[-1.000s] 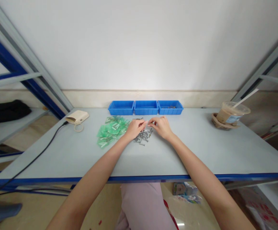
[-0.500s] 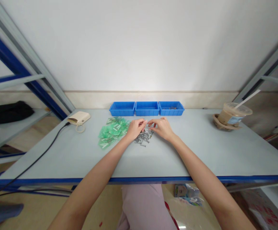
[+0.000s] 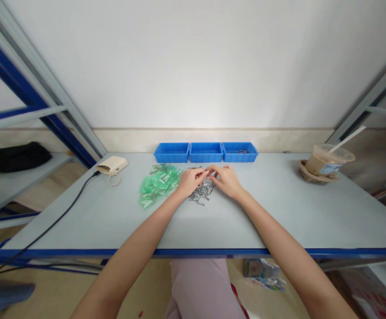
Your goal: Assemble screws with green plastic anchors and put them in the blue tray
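My left hand and my right hand meet fingertip to fingertip above a heap of small grey screws on the pale table. Both hands are pinched together on something tiny between them; I cannot make out what it is. A pile of small green plastic bags lies just left of my left hand. Three blue bins stand in a row behind the hands; the right one holds a few dark screws.
A cream device with a black cable sits at the far left of the table. A lidded drink cup with a straw stands at the far right. Blue shelf frames flank the table. A black bundle lies on the left shelf.
The fingertips of both hands have drawn closer together over the screws. The view has shifted slightly.
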Available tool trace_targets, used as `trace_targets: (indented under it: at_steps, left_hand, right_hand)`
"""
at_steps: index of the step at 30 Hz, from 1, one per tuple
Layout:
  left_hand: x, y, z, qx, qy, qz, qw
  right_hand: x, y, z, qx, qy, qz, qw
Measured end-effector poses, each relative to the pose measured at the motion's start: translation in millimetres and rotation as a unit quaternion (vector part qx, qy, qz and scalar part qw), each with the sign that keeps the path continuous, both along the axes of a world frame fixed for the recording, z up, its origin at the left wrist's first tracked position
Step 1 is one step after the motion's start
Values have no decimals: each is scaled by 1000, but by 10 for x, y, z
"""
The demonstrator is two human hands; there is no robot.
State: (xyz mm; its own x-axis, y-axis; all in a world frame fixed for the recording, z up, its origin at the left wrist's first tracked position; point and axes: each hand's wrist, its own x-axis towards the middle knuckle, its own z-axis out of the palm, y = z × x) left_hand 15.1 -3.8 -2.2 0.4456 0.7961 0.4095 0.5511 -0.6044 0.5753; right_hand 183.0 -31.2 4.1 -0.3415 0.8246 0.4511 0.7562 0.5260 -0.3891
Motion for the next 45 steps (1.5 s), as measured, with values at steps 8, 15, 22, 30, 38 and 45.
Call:
trace_targets:
  at_steps: [8,15,22,30,38,45]
  left_hand:
    - [-10,18,-32,-9,-28,27,999]
    - [-178,178,15,29,-160,127,978]
    - [-268,206,84,57,-180,158,969]
    - [-189,97,73,79,-57,98,990]
    - [-165,106,19,92,21,86,992]
    - [-132,29,70,159,145,21,976]
  right_hand:
    - [-102,-3,-80,2,20,-28,999]
    - [373,317,160,60,-11,-164,985]
    - [634,441,338,49,-147,-288,945]
    - [172,23,162,-140,-160,37,976]
    - [53,-8,161,-116,-141,84,980]
    - [93,47,85,-98,-57,77,991]
